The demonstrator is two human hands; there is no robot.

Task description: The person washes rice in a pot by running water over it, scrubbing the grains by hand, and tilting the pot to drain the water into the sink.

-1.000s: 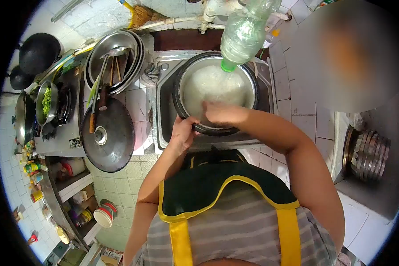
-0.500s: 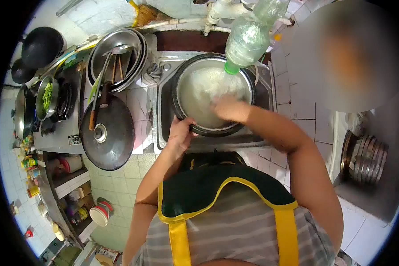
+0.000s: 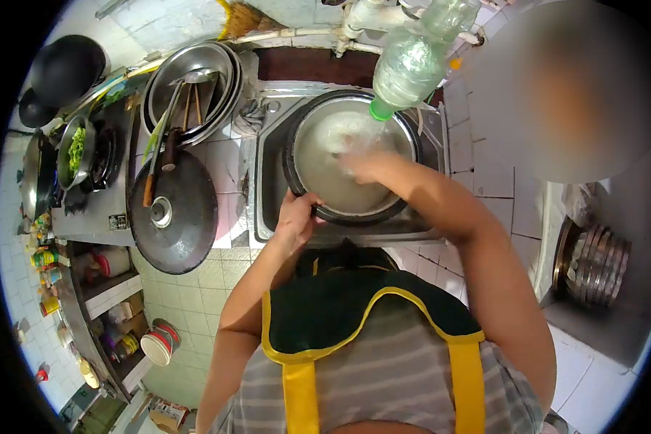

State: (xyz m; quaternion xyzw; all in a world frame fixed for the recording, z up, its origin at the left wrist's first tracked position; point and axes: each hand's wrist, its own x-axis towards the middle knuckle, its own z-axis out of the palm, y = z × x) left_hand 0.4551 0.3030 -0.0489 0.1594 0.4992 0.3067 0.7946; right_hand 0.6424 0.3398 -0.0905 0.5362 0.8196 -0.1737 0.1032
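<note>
In the sink (image 3: 268, 210), a large round pot (image 3: 291, 155) holds cloudy, whitish water (image 3: 329, 177). The left hand (image 3: 300, 215) is clamped on the pot's rim between seven and eight o'clock, thumb toward the inside and the other fingers around the outer wall. The right hand (image 3: 363, 166) reaches in from four o'clock, its fingers in the water near the pot's middle; they are blurred, and whether they are apart, together or closed on something cannot be told.

At one o'clock on the pot, an upturned clear bottle (image 3: 410, 69) hangs with its green cap (image 3: 380, 109) over the water, near the rim.

From the pot, a crumpled grey cloth (image 3: 250, 119) lies at ten o'clock beside the sink. Farther out in that direction, nested metal basins (image 3: 168, 71) hold a ladle (image 3: 199, 75) and other utensils, some handles reaching past the rims. Between eight and nine o'clock, a dark round lid (image 3: 184, 235) lies knob up, a wooden handle (image 3: 148, 191) crossing its edge. At nine o'clock, a pan (image 3: 87, 158) of green vegetables (image 3: 77, 150) sits by the stove (image 3: 107, 155). Well apart, at four o'clock, stands a stack of metal pieces (image 3: 599, 266).
</note>
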